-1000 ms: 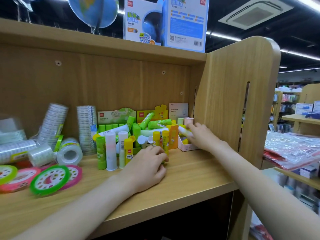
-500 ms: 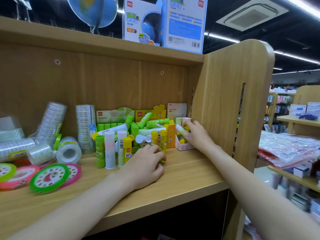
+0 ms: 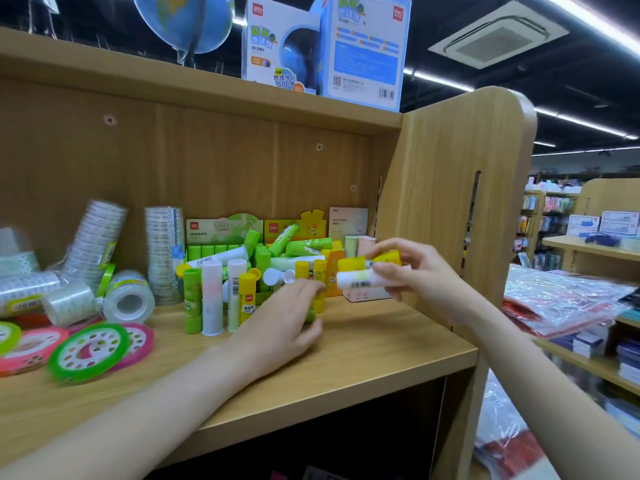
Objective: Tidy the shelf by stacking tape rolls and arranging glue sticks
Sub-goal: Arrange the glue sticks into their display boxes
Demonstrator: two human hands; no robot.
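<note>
A jumble of green, yellow and white glue sticks (image 3: 242, 271) fills the middle of the wooden shelf (image 3: 363, 344), some upright, some lying. My right hand (image 3: 415, 275) is raised above the shelf and grips two glue sticks (image 3: 360, 275), one white with a barcode and one yellow. My left hand (image 3: 287, 317) rests on the shelf with its fingers around a small green and yellow glue stick (image 3: 317, 306). Clear tape rolls (image 3: 128, 299) lie loose and in leaning stacks (image 3: 164, 251) at the left. Flat green and pink tape rolls (image 3: 90, 351) lie at the front left.
Glue stick display boxes (image 3: 221, 230) stand along the back panel, and a small pink box (image 3: 367, 294) sits by the right side panel (image 3: 450, 202). A globe and its cartons (image 3: 325, 46) stand on the top board. Other shop shelves are at the right.
My right hand has lifted two glue sticks out of the small pink box and pulled them back toward me. My left hand has stayed at the front of the glue sticks.
</note>
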